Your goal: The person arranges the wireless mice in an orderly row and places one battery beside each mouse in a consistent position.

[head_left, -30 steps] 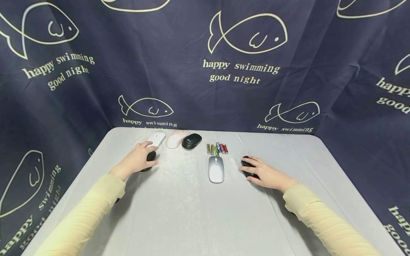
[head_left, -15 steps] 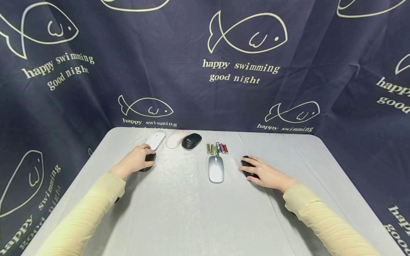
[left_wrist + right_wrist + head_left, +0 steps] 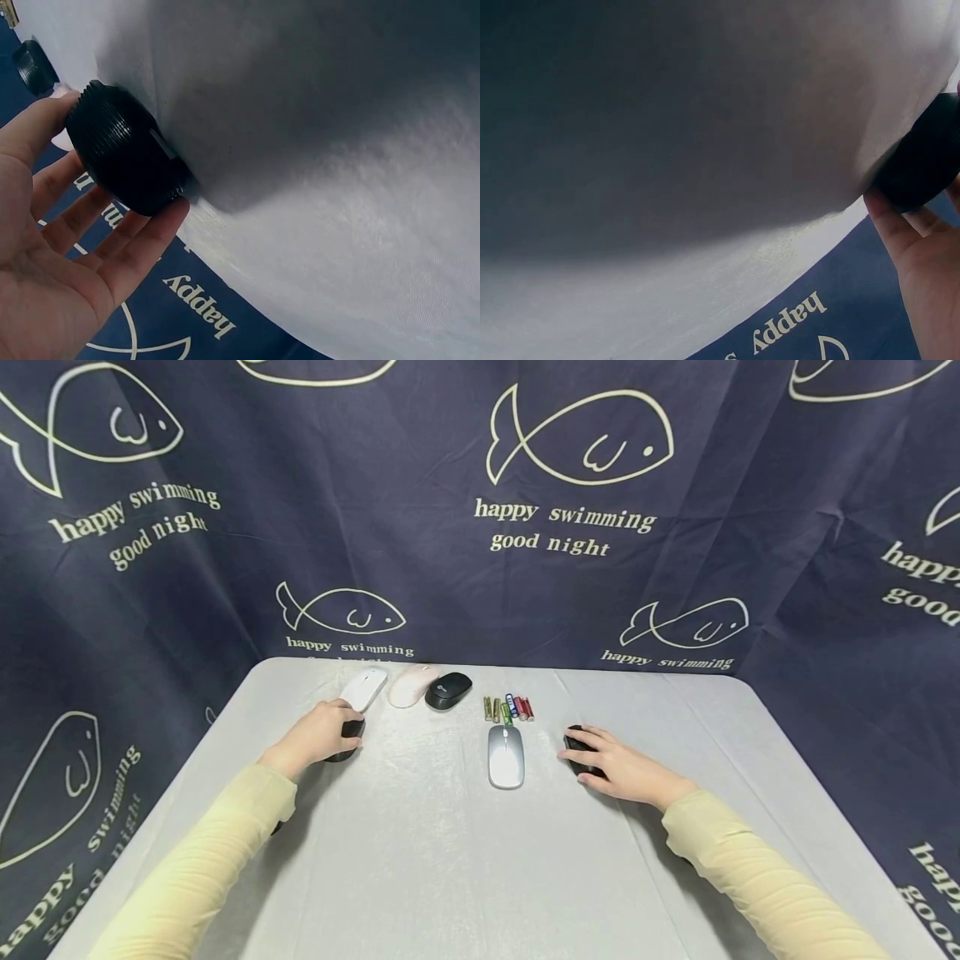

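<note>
- the left hand [image 3: 318, 732] is at the left of the head view. its thumb and fingers curl round a dark mouse [image 3: 349, 740], with the thumb on one side and fingers on the other.
- the right hand [image 3: 622, 767] is right of the middle. its fingers bend over a black mouse [image 3: 582, 752] and seem to hold it by the sides. the right wrist view cuts part of this off.
- the two hands are well apart.
- both mice look light and hard, like smooth plastic. they should not squash, but a drop could crack them.
- the dark mouse has thin ridges, seen in the left wrist view, so that part should slip less. the smooth top may slide more.
- the best place to hold each one is likely by its two long sides, near the middle.
- the dark mouse lies long-ways from lower left to upper right. its front likely points to the upper right, but the hand hides much of it.
- the black mouse leans the other way, from lower right to upper left. its front likely points to the upper left.
- a silver mouse [image 3: 507, 760] lies between the hands, its long way running up and down the frame.
</note>
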Demonstrator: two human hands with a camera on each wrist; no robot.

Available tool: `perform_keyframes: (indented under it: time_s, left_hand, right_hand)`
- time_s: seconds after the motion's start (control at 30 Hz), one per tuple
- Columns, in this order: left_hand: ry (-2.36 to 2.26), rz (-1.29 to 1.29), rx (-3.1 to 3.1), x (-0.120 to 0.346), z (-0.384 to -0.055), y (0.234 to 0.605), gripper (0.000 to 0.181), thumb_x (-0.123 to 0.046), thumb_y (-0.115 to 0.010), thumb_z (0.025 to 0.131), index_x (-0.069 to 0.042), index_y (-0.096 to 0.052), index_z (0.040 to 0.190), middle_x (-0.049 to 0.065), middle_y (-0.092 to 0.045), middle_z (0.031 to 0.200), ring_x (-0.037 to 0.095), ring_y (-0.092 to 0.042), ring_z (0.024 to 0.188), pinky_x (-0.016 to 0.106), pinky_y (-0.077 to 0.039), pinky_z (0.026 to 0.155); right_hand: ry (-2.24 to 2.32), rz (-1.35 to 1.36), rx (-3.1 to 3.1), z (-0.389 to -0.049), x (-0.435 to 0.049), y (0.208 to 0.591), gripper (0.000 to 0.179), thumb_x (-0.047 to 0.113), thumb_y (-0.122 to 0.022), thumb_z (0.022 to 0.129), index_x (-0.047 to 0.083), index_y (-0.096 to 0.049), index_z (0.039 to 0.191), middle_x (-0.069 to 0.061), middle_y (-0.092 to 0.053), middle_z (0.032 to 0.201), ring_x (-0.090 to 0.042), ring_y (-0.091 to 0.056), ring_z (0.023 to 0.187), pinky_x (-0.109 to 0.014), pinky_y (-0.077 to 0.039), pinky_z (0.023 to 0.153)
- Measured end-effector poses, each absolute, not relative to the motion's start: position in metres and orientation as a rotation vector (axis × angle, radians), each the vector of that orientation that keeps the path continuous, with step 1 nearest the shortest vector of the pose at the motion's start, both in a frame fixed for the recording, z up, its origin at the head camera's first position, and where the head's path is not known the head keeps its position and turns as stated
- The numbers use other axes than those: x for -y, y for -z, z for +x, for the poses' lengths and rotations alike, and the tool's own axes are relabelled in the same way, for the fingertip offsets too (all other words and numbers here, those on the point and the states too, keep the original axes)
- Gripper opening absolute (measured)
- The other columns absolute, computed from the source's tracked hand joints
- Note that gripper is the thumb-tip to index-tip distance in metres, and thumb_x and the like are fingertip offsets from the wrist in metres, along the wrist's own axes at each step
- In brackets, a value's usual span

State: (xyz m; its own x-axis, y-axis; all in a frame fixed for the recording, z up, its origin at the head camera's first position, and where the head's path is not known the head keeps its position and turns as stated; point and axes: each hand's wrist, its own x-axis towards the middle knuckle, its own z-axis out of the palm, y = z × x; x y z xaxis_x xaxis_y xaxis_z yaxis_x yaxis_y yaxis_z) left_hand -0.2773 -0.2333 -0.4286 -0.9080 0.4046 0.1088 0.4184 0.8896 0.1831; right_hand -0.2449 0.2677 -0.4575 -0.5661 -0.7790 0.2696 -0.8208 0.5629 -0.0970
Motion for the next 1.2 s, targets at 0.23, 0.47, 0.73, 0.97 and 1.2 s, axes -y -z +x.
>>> perform_keyframes:
  time_s: [0.23,0.47,0.73,0.97,1.2]
  left_hand:
    - [0.308,-0.563,3.029,0.2301,-0.2753,0.4281,0.043,-0.022,-0.076,0.077,0.000,-0.067,0.112,0.024,-0.060,0.116,0.043,-0.056,0.105,0.052,-0.047,0.088]
    - [0.289,-0.549,3.014,0.2290,-0.2752,0.4294,0.043,-0.022,-0.075,0.077,0.000,-0.066,0.113,0.022,-0.060,0.116,0.044,-0.056,0.105,0.053,-0.047,0.086]
    - [0.309,-0.512,3.025,0.2288,-0.2720,0.4273,0.043,-0.020,-0.072,0.078,0.001,-0.064,0.115,0.021,-0.060,0.116,0.044,-0.055,0.105,0.056,-0.046,0.083]
    - [0.340,-0.490,2.983,0.2280,-0.2721,0.4288,0.041,-0.020,-0.071,0.077,-0.001,-0.066,0.112,0.019,-0.062,0.113,0.041,-0.056,0.104,0.055,-0.048,0.082]
    - [0.356,-0.433,2.946,0.2235,-0.2707,0.4307,0.038,-0.020,-0.069,0.076,-0.003,-0.068,0.110,0.018,-0.063,0.112,0.039,-0.058,0.098,0.053,-0.049,0.079]
  right_hand:
    - [-0.321,1.341,2.606,-0.2441,-0.2675,0.4572,0.042,0.018,-0.069,0.084,0.009,-0.061,0.125,-0.022,-0.047,0.137,-0.049,-0.037,0.127,-0.055,-0.030,0.103]
    - [-0.328,1.332,2.622,-0.2424,-0.2667,0.4558,0.042,0.018,-0.069,0.084,0.010,-0.061,0.125,-0.022,-0.047,0.137,-0.049,-0.036,0.128,-0.055,-0.030,0.104]
    - [-0.332,1.320,2.659,-0.2423,-0.2674,0.4549,0.041,0.020,-0.067,0.086,0.012,-0.060,0.126,-0.021,-0.046,0.139,-0.048,-0.034,0.130,-0.055,-0.029,0.105]
    - [-0.321,1.322,2.660,-0.2428,-0.2676,0.4546,0.042,0.021,-0.067,0.087,0.012,-0.060,0.127,-0.021,-0.046,0.139,-0.048,-0.035,0.130,-0.055,-0.030,0.105]
    - [-0.314,1.330,2.635,-0.2429,-0.2677,0.4559,0.042,0.019,-0.067,0.086,0.011,-0.060,0.126,-0.022,-0.046,0.138,-0.049,-0.035,0.129,-0.055,-0.030,0.104]
